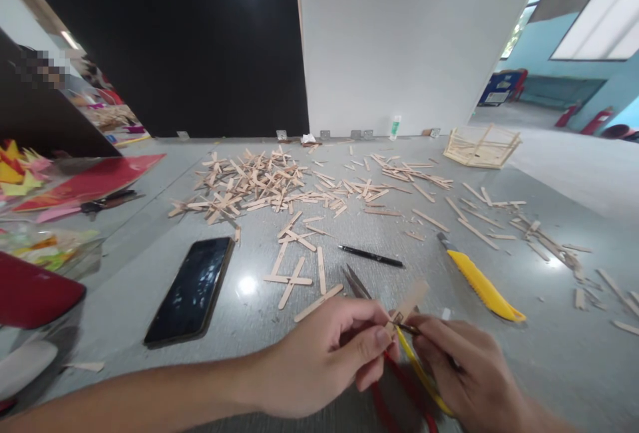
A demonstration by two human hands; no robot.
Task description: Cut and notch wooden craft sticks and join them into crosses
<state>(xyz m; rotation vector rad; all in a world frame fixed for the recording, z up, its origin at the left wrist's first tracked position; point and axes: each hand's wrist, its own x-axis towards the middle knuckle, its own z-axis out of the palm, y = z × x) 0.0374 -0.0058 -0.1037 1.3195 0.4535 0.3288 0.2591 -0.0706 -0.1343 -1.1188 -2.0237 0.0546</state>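
My left hand point(344, 353) pinches a small wooden stick piece point(412, 300) between thumb and fingers, at the lower centre. Close on its right, my right hand point(464, 360) is closed on a thin dark tool point(408, 328) whose tip touches the wood. Red-and-yellow-handled scissors point(357, 282) lie beneath both hands, blades pointing up and left; the hands partly hide the handles. A black pen point(372, 256) rests just beyond them. Several loose wooden sticks point(294, 280) lie to the left of the scissors.
A phone point(190, 292) lies left, a yellow cutter point(484, 285) right. Heaped sticks point(254, 180) spread across the grey table point(369, 227). A stick-built frame point(482, 148) and a small bottle point(395, 128) stand farther back, by the upright panels. Red and coloured paper point(100, 183) is at far left.
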